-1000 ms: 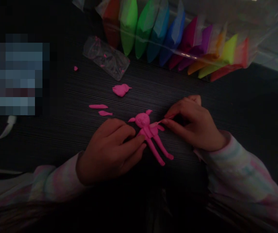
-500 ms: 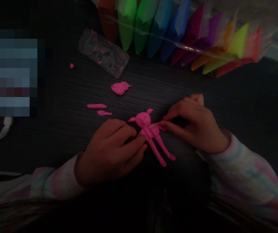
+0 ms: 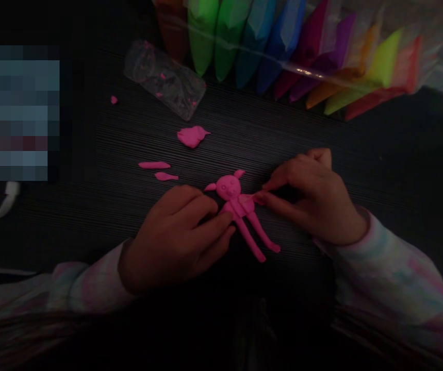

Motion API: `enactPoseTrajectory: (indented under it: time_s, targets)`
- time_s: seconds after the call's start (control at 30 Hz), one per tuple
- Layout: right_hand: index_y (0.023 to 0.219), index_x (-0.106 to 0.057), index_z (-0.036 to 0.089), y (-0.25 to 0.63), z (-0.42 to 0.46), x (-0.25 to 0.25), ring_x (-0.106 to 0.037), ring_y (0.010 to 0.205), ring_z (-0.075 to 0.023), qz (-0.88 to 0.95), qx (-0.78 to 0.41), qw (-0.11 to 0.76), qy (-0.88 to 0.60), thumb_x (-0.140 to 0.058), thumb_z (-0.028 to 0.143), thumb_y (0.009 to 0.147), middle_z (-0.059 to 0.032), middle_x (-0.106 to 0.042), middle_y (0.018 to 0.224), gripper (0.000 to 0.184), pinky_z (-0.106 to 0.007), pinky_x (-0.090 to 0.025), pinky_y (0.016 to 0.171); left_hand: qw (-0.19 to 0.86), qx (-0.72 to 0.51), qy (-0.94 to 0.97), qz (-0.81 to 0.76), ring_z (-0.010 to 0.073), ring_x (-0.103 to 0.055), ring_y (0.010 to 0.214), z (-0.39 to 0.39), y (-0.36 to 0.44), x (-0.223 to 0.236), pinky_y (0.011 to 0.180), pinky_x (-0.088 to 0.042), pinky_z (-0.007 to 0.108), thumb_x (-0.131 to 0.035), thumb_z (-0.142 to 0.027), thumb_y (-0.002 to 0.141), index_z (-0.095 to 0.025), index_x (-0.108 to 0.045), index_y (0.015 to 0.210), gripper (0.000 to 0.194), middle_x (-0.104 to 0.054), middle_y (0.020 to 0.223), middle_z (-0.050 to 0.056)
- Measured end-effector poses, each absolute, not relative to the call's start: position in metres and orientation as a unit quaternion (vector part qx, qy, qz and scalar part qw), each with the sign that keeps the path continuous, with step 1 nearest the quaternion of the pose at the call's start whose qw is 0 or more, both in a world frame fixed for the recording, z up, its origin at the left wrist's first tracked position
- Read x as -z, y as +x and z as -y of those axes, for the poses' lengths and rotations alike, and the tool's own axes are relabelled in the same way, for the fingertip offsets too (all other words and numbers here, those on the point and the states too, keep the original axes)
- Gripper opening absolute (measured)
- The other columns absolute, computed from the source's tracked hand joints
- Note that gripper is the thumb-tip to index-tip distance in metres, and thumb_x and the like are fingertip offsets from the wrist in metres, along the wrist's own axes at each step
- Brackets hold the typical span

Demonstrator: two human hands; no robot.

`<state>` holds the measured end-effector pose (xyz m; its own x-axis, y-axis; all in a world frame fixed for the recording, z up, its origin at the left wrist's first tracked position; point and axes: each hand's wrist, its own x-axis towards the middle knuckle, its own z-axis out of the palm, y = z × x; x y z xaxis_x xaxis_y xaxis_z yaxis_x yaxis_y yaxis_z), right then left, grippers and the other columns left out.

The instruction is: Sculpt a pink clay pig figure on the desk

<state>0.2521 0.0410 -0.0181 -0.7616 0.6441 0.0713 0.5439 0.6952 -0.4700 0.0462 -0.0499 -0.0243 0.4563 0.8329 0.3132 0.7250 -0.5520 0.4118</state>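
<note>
A pink clay figure point(image 3: 229, 188) lies on the dark table, with a round head, two ears, a body and two long legs. My left hand point(image 3: 178, 232) is closed on the left side of its body, and its fingertips hide that part. At the other side, my right hand point(image 3: 306, 198) pinches a thin pink clay piece point(image 3: 258, 197) at the figure's shoulder, between thumb and forefinger. Up and to the left lie a pink clay roll point(image 3: 154, 165), a smaller tapered piece point(image 3: 166, 176) and a pink clay lump point(image 3: 192, 136).
A clear plastic wrapper point(image 3: 165, 80) with pink scraps lies behind the lump, a pink crumb point(image 3: 114, 100) to its left. Along the back, a clear bag point(image 3: 302, 72) holds several coloured clay packets. A white cable point(image 3: 2, 208) is at the left edge.
The view has shifted slightly, so the things at the back appear a little higher. My right fingers have moved very slightly at the thin piece; my left hand stays on the figure.
</note>
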Motion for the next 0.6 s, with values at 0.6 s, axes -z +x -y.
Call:
enactPoseTrajectory:
  time_s: [0.6]
  targets:
    - [0.071,-0.057,0.021,0.2545,-0.0341,0.0156,-0.055,0.069,-0.0175,0.913,-0.193,0.117,-0.339,-0.055,0.035,0.078,0.0,-0.064,0.07,0.016,-0.038,-0.03,0.072,0.109,-0.232,0.849,-0.462,0.0159,-0.048,0.068,0.0492,0.0468,0.0236,0.061,-0.041,0.03,-0.056,-0.021,0.075,-0.014,-0.064,0.085,0.014,-0.058,0.072,0.004]
